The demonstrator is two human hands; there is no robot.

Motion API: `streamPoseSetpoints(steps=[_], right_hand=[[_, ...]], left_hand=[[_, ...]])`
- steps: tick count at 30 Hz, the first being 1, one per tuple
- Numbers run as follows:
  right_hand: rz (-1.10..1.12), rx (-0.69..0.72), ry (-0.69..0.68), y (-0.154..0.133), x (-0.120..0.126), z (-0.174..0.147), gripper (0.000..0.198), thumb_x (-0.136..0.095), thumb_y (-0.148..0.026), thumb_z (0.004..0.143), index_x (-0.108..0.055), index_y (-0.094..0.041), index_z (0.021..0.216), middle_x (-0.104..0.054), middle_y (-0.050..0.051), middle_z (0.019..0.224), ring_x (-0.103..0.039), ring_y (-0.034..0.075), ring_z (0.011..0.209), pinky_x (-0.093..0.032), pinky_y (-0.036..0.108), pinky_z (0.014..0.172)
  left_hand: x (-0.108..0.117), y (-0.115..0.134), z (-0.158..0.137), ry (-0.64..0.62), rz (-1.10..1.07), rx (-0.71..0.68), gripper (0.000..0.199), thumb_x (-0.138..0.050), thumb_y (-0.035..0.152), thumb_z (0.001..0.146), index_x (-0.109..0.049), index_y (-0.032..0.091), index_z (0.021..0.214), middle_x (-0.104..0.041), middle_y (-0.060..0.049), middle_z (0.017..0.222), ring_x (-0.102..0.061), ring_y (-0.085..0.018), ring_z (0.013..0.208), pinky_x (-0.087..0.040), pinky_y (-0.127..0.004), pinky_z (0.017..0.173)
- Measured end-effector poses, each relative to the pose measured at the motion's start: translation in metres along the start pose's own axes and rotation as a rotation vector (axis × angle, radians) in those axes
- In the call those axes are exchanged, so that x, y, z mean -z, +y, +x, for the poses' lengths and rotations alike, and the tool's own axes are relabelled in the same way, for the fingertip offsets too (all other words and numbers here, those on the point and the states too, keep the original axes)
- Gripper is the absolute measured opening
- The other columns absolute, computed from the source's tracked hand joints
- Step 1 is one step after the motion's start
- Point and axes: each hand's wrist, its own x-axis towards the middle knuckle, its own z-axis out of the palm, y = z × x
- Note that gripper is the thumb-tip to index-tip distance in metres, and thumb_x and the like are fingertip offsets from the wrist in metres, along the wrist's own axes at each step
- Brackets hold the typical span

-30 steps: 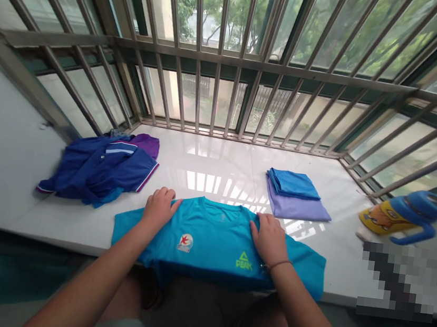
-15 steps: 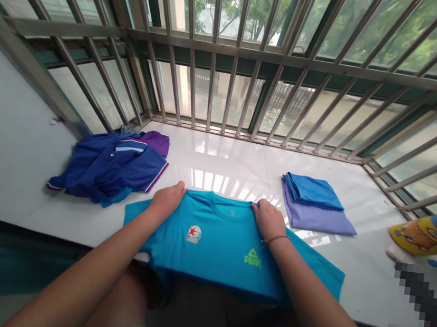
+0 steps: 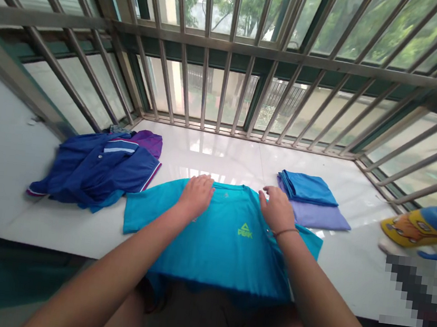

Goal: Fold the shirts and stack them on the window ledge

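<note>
A turquoise T-shirt (image 3: 216, 248) lies front up on the white ledge, collar away from me, its lower part hanging over the front edge. Green PEAK lettering shows on its chest. My left hand (image 3: 197, 195) rests flat on the shirt just left of the collar, fingers stretched out; hand and wrist cover most of the round chest badge. Over the right shoulder of the shirt is my right hand (image 3: 277, 209), thumb and fingers apart, with a thin bracelet on the wrist. Neither hand grips the cloth.
Left on the ledge (image 3: 62, 229) is a heap of dark blue clothes (image 3: 94, 169) with a purple piece (image 3: 147, 143) behind. Folded blue cloth (image 3: 311, 189) lies on lilac cloth (image 3: 321, 216) at right. A yellow-and-blue bottle (image 3: 413, 228) lies far right. Metal bars (image 3: 232, 48) line the window.
Both hands have let go of the shirt's shoulders. My left hand has moved right, towards the collar. The shirt has shifted a little away from me, its left sleeve now spread flatter.
</note>
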Motion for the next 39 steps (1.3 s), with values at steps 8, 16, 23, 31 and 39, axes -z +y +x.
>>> streamPoseSetpoints(steps=[8,16,23,31,39], right_hand=[[-0.245,-0.611,-0.009,0.082,0.019,-0.142,0.075,-0.048,-0.073,0.103,-0.068,-0.006,0.13,-0.07,0.032,0.119,-0.071,0.047,0.106,-0.057,0.055,0.084],[0.083,-0.558,0.006,0.102,0.012,-0.125,0.038,-0.056,-0.05,0.1,-0.072,-0.017,0.111,-0.077,0.021,0.104,-0.074,0.034,0.098,-0.055,0.04,0.08],[0.346,-0.471,0.19,0.063,0.042,-0.114,0.027,-0.057,-0.04,0.098,-0.064,-0.022,0.116,-0.078,0.016,0.111,-0.074,0.031,0.097,-0.056,0.04,0.082],[0.141,0.421,-0.244,-0.02,0.044,-0.154,0.043,-0.059,-0.006,0.092,-0.07,-0.027,0.128,-0.076,0.007,0.124,-0.07,0.025,0.115,-0.054,0.036,0.1],[0.115,0.526,-0.161,-0.01,0.03,-0.192,0.025,-0.054,-0.011,0.106,-0.074,-0.024,0.116,-0.076,0.008,0.103,-0.071,0.025,0.097,-0.055,0.036,0.087]], left_hand=[[-0.053,0.109,-0.078,-0.068,-0.265,-0.202,0.05,-0.055,0.048,0.11,-0.063,0.024,0.154,-0.055,-0.017,0.169,-0.045,-0.04,0.16,-0.028,-0.068,0.135],[-0.049,0.118,-0.087,-0.043,-0.294,-0.187,0.045,-0.059,0.044,0.107,-0.066,0.025,0.147,-0.06,-0.016,0.164,-0.052,-0.036,0.155,-0.028,-0.063,0.136],[-0.042,0.119,-0.085,0.018,-0.373,-0.108,0.031,-0.061,0.028,0.102,-0.072,0.02,0.13,-0.07,-0.018,0.149,-0.061,-0.035,0.142,-0.04,-0.058,0.129],[-0.04,0.103,-0.076,0.1,-0.47,0.02,0.036,-0.043,0.016,0.107,-0.073,0.022,0.128,-0.079,-0.012,0.126,-0.071,-0.028,0.121,-0.055,-0.045,0.111],[-0.04,0.106,-0.077,0.13,-0.512,0.05,0.022,-0.055,0.024,0.107,-0.073,0.024,0.121,-0.079,-0.01,0.121,-0.071,-0.029,0.118,-0.054,-0.044,0.11]])
